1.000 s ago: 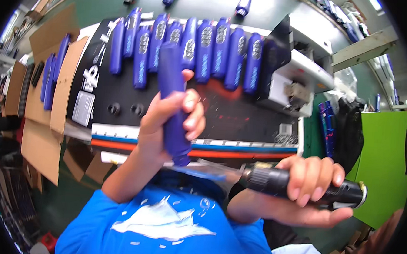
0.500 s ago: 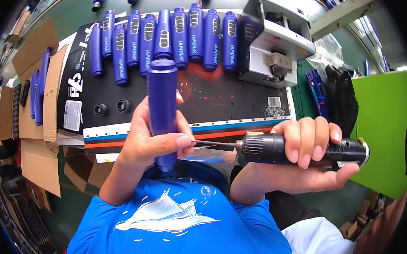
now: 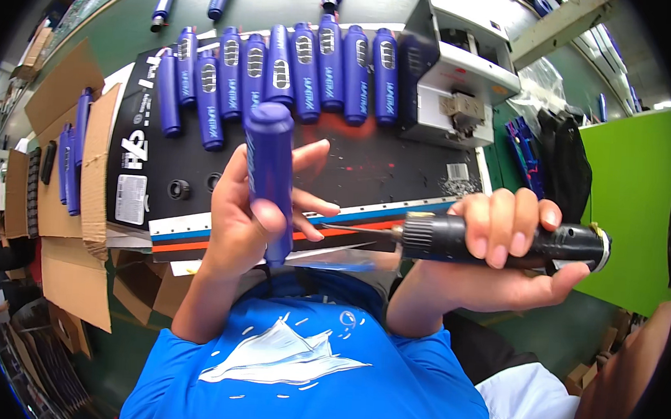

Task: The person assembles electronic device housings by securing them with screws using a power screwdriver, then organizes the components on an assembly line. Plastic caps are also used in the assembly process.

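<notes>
Left forearm (image 3: 211, 298) angled up; left hand (image 3: 234, 230) gripping loosely, fingers splayed rightward, thumb bent. Right hand (image 3: 495, 235) wrapped tight, fingers curled, thumb straight, pointing right.

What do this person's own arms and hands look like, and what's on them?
Both the left hand and right hand are bare, with no gloves or watch visible. The forearms are bare too. Bright blue short sleeves cover the upper arms, part of a blue shirt with a white peak-shaped print.
</notes>
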`<state>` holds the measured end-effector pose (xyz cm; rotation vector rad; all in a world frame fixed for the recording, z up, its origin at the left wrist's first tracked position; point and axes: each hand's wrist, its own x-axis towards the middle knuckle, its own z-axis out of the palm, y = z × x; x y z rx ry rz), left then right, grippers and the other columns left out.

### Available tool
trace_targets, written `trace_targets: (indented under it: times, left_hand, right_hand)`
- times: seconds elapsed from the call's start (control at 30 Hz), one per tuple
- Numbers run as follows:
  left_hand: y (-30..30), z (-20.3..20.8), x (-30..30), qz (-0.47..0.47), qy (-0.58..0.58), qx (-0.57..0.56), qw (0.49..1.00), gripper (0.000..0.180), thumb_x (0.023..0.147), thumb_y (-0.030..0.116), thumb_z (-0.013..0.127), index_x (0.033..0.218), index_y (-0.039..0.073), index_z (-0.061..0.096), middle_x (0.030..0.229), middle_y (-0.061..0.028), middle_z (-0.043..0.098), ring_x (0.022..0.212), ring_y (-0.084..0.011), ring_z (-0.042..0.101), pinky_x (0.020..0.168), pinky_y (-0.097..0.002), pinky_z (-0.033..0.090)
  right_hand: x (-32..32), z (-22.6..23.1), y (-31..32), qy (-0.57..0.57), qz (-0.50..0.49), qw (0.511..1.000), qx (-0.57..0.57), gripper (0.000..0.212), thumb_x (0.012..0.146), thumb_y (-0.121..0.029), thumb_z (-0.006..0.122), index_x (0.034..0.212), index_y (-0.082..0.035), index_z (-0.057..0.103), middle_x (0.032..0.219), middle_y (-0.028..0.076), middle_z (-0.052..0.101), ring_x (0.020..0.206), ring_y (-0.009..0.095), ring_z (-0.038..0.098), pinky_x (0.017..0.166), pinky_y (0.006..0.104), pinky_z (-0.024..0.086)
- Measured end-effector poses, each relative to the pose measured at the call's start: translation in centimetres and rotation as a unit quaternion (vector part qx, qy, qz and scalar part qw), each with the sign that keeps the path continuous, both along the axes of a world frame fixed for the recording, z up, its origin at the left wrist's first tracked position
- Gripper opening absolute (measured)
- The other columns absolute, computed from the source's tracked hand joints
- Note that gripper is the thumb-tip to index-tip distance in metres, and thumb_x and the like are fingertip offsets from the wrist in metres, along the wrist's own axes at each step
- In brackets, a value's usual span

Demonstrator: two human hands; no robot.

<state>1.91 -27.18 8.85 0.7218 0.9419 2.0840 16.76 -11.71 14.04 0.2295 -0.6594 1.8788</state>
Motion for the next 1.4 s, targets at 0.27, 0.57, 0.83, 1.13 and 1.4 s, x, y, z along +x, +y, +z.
trace_targets:
  times: [0.27, 0.57, 0.83, 1.13, 1.4]
  left_hand:
    - [0.6, 2.1, -1.8, 0.038, -0.25, 0.088, 0.963, 0.058, 0.103, 0.045, 0.028, 0.132, -0.002, 0.046, 0.081, -0.0081, 0.05, 0.063, -0.0185, 0.051, 0.056, -0.0317, 0.048]
    - [0.9, 0.9, -0.7, 0.098, -0.166, 0.075, 0.978, 0.056, 0.099, 0.053, 0.04, 0.128, 0.006, 0.043, 0.088, -0.0066, 0.05, 0.068, -0.0182, 0.055, 0.058, -0.0308, 0.047]
    - [1.9, 2.9, -0.9, 0.122, -0.168, -0.033, 0.978, 0.05, 0.103, 0.043, 0.036, 0.135, 0.004, 0.039, 0.094, -0.0096, 0.055, 0.074, -0.0216, 0.061, 0.062, -0.0355, 0.052]
    - [-1.4, 1.4, -1.0, -0.115, -0.065, -0.027, 0.991, 0.043, 0.077, -0.002, 0.071, 0.111, 0.002, 0.044, 0.099, -0.0279, 0.066, 0.079, -0.0256, 0.069, 0.058, -0.0304, 0.057]
    - [-1.4, 0.9, 0.9, -0.063, -0.018, -0.051, 0.997, 0.056, 0.069, -0.014, 0.07, 0.104, 0.008, 0.033, 0.074, -0.0211, 0.065, 0.068, -0.0285, 0.067, 0.06, -0.0369, 0.057]
  right_hand:
    - [0.0, 0.2, -2.7, 0.013, 0.004, 1.0, -0.008, 0.052, 0.09, -0.056, 0.057, 0.104, -0.006, 0.047, 0.071, 0.004, 0.048, 0.054, 0.014, 0.049, 0.05, 0.0288, 0.043]
    - [0.9, 0.3, -3.1, 0.047, 0.017, 0.999, -0.006, 0.046, 0.092, -0.046, 0.058, 0.102, -0.003, 0.045, 0.073, 0.005, 0.047, 0.055, 0.016, 0.047, 0.055, 0.0287, 0.045]
    - [0.6, -0.3, -2.4, 0.015, -0.005, 1.0, -0.003, 0.055, 0.091, -0.059, 0.053, 0.107, -0.007, 0.046, 0.072, 0.005, 0.05, 0.054, 0.015, 0.052, 0.047, 0.0297, 0.046]
    - [0.7, -0.2, -2.0, 0.049, -0.015, 0.998, -0.047, 0.054, 0.091, -0.058, 0.054, 0.107, -0.007, 0.045, 0.073, 0.005, 0.05, 0.054, 0.015, 0.052, 0.05, 0.0303, 0.046]
    - [0.8, -0.6, -1.4, 0.035, -0.021, 0.999, -0.024, 0.051, 0.093, -0.055, 0.053, 0.106, -0.006, 0.045, 0.073, 0.005, 0.048, 0.056, 0.014, 0.052, 0.05, 0.0304, 0.046]
